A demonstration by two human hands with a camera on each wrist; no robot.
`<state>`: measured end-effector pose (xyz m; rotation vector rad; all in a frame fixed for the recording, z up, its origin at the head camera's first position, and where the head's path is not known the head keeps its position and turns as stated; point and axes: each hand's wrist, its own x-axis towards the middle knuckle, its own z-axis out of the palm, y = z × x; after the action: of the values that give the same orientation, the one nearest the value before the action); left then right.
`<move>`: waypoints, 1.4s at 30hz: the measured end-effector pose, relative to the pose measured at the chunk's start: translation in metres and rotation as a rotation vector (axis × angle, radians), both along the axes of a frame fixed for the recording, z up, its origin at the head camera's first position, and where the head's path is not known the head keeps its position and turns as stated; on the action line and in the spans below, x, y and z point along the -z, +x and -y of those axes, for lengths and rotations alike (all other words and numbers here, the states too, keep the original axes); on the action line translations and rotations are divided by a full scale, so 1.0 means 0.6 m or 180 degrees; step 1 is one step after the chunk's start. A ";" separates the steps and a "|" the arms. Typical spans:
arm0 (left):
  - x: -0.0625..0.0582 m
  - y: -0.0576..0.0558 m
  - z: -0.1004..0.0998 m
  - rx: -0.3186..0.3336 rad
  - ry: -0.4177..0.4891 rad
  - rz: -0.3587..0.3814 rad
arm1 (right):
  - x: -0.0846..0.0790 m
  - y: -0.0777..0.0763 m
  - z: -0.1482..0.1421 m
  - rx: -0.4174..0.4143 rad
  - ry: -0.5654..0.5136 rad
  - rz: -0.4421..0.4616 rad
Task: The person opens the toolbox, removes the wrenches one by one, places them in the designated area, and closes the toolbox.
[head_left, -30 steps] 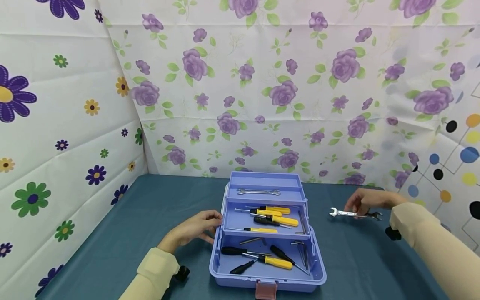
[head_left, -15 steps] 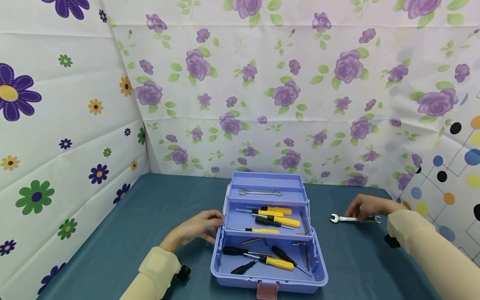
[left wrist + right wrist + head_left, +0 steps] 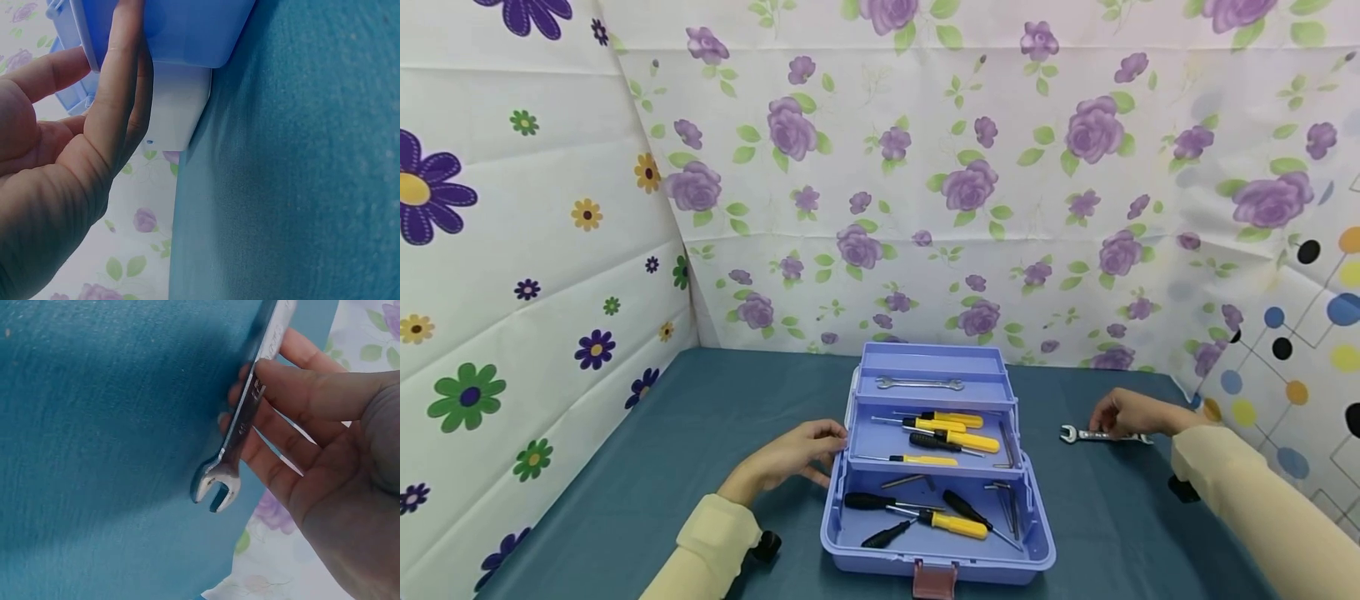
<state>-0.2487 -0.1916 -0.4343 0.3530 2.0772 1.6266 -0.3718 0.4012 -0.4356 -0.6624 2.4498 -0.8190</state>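
Note:
A light-blue toolbox stands on the table, its stepped trays spread out. At its left side, my left hand touches the edge with fairly straight fingers; in the left wrist view the fingers lie along the blue wall. Out to the right, my right hand pinches a silver open-end wrench by its shaft, low at the tabletop. The right wrist view shows the thumb on the wrench and the other fingers behind it. Whether the wrench touches the cloth is hard to tell.
Another wrench lies in the top tray. Several yellow and black screwdrivers and some hex keys lie in the middle tray and bottom compartment. A dark teal cloth covers the table, and patterned curtains hang behind.
My right hand has lowered the wrench toward the tabletop and turned it slightly, so it lies more level. My left hand stays at the toolbox's side.

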 end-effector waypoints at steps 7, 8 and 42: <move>-0.001 -0.001 0.000 -0.0002 -0.0006 -0.0014 | 0.003 -0.004 0.000 -0.0012 0.0051 -0.0167; -0.001 -0.001 0.000 -0.0002 -0.0007 -0.0014 | 0.004 -0.004 -0.001 -0.0018 0.0050 -0.0188; 0.001 0.000 0.000 -0.0023 -0.0024 -0.0022 | 0.013 0.008 0.004 -0.0194 -0.0043 -0.0268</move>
<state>-0.2485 -0.1915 -0.4349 0.3494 2.0913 1.6236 -0.3670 0.3990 -0.4435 -0.7875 2.4876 -0.7998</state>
